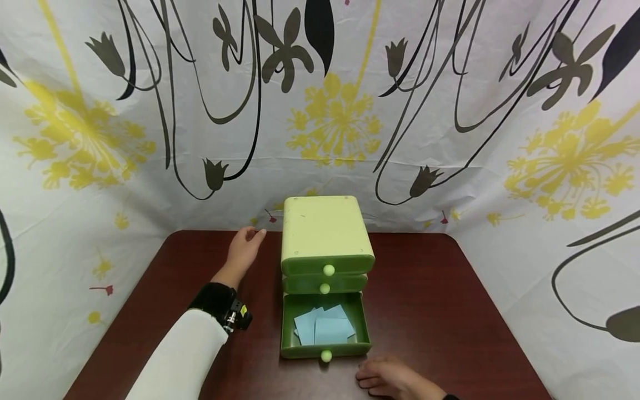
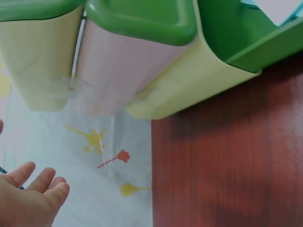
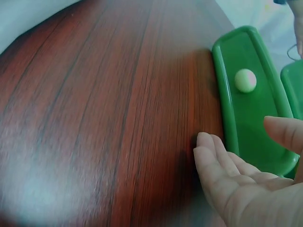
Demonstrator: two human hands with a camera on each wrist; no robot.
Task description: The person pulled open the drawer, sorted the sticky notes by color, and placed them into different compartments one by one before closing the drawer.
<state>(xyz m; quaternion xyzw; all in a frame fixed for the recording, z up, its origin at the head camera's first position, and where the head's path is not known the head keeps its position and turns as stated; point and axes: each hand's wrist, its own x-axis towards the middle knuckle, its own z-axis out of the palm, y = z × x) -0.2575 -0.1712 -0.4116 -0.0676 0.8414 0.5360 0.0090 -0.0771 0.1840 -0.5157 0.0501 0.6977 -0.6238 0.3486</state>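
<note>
A small green-and-cream drawer unit (image 1: 325,228) stands on the table. Its bottom drawer (image 1: 288,333) is pulled out, and several light blue paper slips (image 1: 332,330) lie inside. The upper two drawers are in the unit, each with a round pale knob (image 1: 328,270). My left hand (image 1: 243,248) is held to the left of the unit, apart from it, fingers loosely bent and holding nothing. My right hand (image 1: 392,378) is near the front right corner of the pulled-out drawer, empty, with fingers extended; in the right wrist view the fingertips (image 3: 204,142) are close to the drawer front (image 3: 255,113).
The dark red-brown table (image 1: 430,311) extends on both sides of the unit. A white cloth (image 1: 330,128) with printed flowers hangs behind the table and at both sides. A black band with a small device (image 1: 235,314) is on my left wrist.
</note>
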